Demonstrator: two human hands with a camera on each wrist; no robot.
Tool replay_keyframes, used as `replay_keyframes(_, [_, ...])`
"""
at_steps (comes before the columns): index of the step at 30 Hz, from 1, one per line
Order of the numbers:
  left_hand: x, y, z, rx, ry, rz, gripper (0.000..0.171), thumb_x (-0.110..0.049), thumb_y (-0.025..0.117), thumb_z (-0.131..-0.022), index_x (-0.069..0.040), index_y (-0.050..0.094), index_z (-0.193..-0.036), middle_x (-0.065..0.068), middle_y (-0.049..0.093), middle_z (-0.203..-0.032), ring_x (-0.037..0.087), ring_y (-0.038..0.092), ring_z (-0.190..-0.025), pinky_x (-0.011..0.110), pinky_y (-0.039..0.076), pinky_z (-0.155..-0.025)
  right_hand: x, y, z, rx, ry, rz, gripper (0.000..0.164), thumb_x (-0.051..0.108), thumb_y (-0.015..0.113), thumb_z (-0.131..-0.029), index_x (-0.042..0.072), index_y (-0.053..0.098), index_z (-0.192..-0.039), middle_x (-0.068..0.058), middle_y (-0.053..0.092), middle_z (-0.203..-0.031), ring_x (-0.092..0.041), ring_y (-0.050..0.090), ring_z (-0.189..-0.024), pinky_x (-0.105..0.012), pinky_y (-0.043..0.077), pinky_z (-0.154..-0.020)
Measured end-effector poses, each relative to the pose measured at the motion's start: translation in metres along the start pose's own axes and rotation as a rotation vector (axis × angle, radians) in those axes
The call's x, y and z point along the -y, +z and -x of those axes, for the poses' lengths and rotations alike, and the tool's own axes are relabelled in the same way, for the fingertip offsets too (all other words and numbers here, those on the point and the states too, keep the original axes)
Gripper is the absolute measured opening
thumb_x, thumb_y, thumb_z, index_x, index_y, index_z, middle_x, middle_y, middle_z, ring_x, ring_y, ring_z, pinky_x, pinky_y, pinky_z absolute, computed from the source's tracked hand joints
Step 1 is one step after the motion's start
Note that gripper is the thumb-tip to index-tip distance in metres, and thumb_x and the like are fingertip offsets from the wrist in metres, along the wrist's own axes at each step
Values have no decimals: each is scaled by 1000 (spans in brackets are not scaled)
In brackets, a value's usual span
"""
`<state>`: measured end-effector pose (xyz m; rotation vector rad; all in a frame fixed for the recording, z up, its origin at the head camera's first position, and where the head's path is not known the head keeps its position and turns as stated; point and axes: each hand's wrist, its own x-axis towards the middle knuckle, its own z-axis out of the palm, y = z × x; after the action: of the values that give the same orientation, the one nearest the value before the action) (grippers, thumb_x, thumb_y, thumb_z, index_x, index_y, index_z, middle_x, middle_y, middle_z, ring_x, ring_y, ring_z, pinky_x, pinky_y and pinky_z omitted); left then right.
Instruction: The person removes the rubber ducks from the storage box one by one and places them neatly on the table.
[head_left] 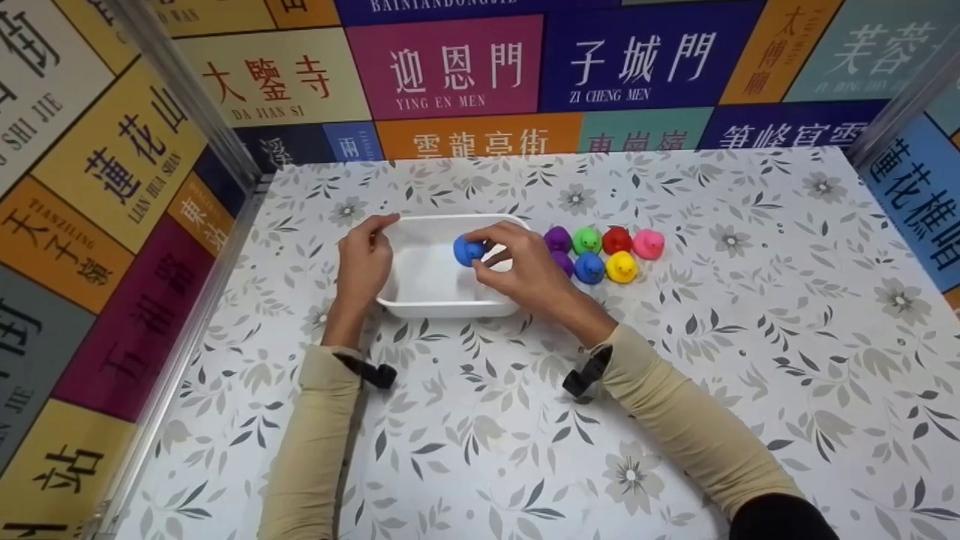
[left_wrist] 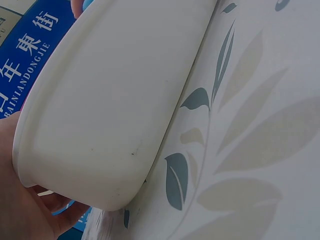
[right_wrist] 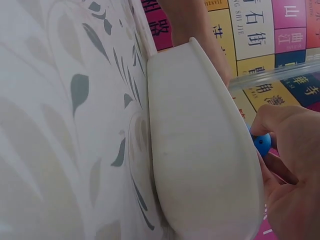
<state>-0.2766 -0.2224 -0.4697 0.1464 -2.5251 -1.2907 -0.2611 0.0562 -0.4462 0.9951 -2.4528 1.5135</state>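
A white plastic container [head_left: 450,307] stands on the table in the head view. My left hand [head_left: 364,262] holds its left end; in the left wrist view the thumb side lies at the rim and the fingers [left_wrist: 70,215] reach round the outer wall. Over the container's right half, my right hand [head_left: 525,262] pinches a blue rubber duck [head_left: 468,251] between thumb and fingers. Part of that duck [right_wrist: 262,144] shows past the rim in the right wrist view. The container's floor appears white where the hands do not cover it.
Right of the container, rubber ducks stand in two rows: purple [head_left: 557,239], green [head_left: 587,241], red [head_left: 616,240] and pink [head_left: 649,244] behind, another purple, blue [head_left: 589,268] and yellow [head_left: 622,267] in front. A floral cloth [head_left: 480,450] covers the table; panels with lettering surround it.
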Motion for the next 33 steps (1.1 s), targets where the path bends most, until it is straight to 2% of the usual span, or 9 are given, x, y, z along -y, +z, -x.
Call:
replay_keyframes(4, [1, -1, 0, -6, 10, -4, 45, -4, 44, -105, -14, 77, -134, 8, 76, -136, 21, 62, -102, 38, 50, -95, -4, -9, 9, -25, -51, 24, 35, 10, 79, -95, 9, 76, -130, -7, 75, -125, -18, 75, -104, -36, 65, -93])
replay_keyframes(9, [1, 0, 0, -19, 29, -9, 45, -3, 45, -104, -14, 78, -132, 9, 77, -133, 22, 62, -100, 38, 51, -93, -10, -21, 21, -49, -105, 36, 36, 10, 80, -94, 6, 76, -130, -10, 75, -126, -20, 75, -106, -38, 64, -95])
replay_keyframes(17, [0, 0, 2, -10, 28, -7, 44, -3, 44, -105, -13, 77, -133, 9, 76, -136, 22, 63, -103, 39, 51, -96, -18, -47, 39, -56, -31, -4, 37, 8, 80, -95, 12, 75, -131, -7, 72, -129, -22, 77, -106, -49, 64, -95])
replay_keyframes(23, [0, 1, 2, -20, 28, -7, 44, -3, 44, -105, -13, 77, -133, 9, 76, -134, 22, 63, -102, 39, 51, -96, -25, -66, 48, -89, -43, 9, 38, 8, 81, -93, 11, 76, -131, -6, 74, -127, -20, 74, -111, -54, 63, -95])
replay_keyframes(30, [-2, 1, 1, -9, -2, -15, 45, -3, 44, -105, -14, 77, -134, 9, 75, -136, 21, 64, -106, 39, 52, -98, -32, -86, 60, -115, -21, 54, 40, 10, 83, -94, 14, 76, -133, -3, 75, -131, -18, 76, -108, -43, 64, -94])
replay_keyframes(33, [0, 0, 1, -11, 5, -2, 45, -4, 44, -105, -13, 77, -134, 9, 76, -134, 22, 63, -99, 38, 51, -93, -35, -93, 65, -121, -9, 78, 40, 10, 82, -94, 11, 75, -134, -5, 75, -131, -18, 73, -109, -38, 64, -94])
